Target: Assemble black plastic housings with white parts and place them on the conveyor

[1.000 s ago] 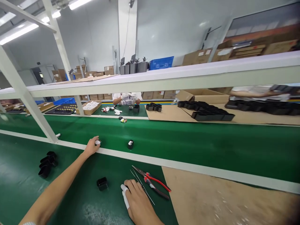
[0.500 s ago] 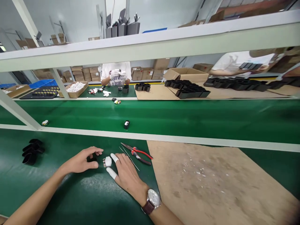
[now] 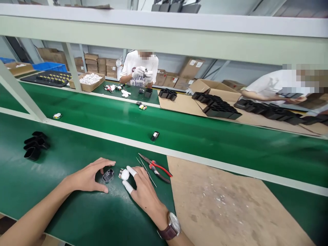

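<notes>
My left hand (image 3: 89, 176) is curved with thumb and fingers apart. Between them a small black oval case (image 3: 108, 175) shows its open top; I see no firm grip on it. Just to the right, my right hand (image 3: 143, 188), with white covers on thumb and forefinger, pinches a small part with a white rounded pad (image 3: 125, 175). Coloured bits show at that part's left end. Beyond the right hand, red-and-black long-nose pliers (image 3: 155, 167) and thin metal tweezers (image 3: 146, 171) lie on the green bench (image 3: 84, 212).
Black cases (image 3: 36, 145) stand at the left. A stained cardboard sheet (image 3: 220, 205) covers the right side. Across a white rail, the green belt (image 3: 205, 136) carries a filled black case (image 3: 155, 136) and a white part (image 3: 57, 116). Two people work opposite, beside a box of white pieces (image 3: 89, 82).
The view has tilted and turned. The black case, earlier mostly hidden by my left hand, now shows its open end between thumb and fingers. My right hand keeps the white-padded part at its fingertips.
</notes>
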